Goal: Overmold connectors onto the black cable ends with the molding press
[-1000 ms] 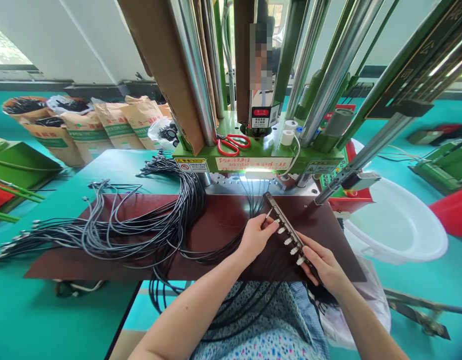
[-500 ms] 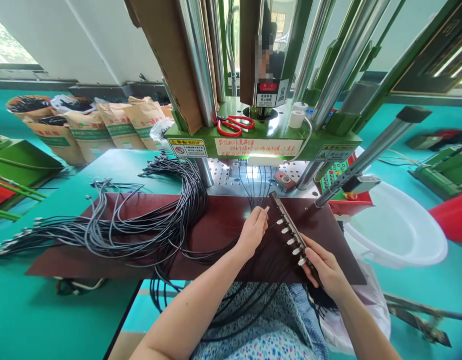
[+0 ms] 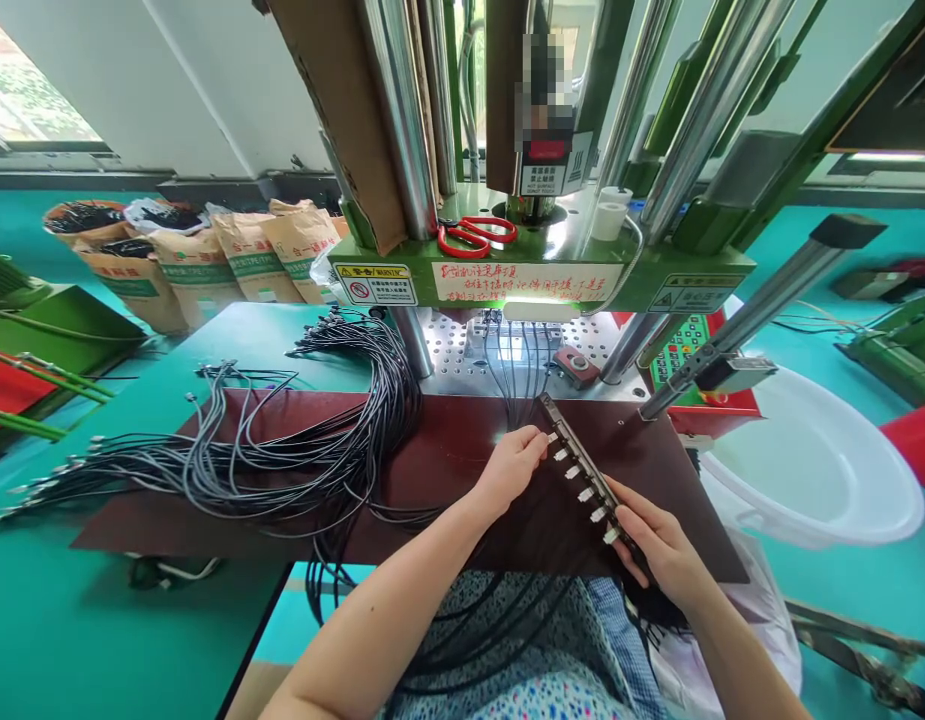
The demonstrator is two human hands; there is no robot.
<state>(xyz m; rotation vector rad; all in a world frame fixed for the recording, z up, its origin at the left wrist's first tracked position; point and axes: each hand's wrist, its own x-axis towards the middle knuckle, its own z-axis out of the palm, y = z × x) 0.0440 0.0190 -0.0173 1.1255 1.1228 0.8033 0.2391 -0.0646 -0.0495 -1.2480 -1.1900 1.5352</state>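
Observation:
A long dark metal bar (image 3: 582, 460) slants over the brown board, with several white connectors (image 3: 585, 494) along its left edge. My right hand (image 3: 657, 545) is wrapped round the bar's lower end. My left hand (image 3: 513, 465) is closed in a pinch at the bar's upper end, on a small white connector (image 3: 552, 438) that touches the edge. Black cables run below the bar toward my lap. On the left of the board lies a large bundle of black cables (image 3: 387, 400) with metal ends.
Behind the board (image 3: 447, 430) stands a green press (image 3: 424, 262) with metal columns and red scissors (image 3: 477, 236) on its ledge. Thin cables reach its perforated plate (image 3: 447, 350). A white tub (image 3: 814, 450) is at the right, paper sacks (image 3: 252, 262) at the back left.
My left hand has moved right to the bar, bringing the white connector against its upper edge. My right hand still holds the bar. The whole view has shifted slightly.

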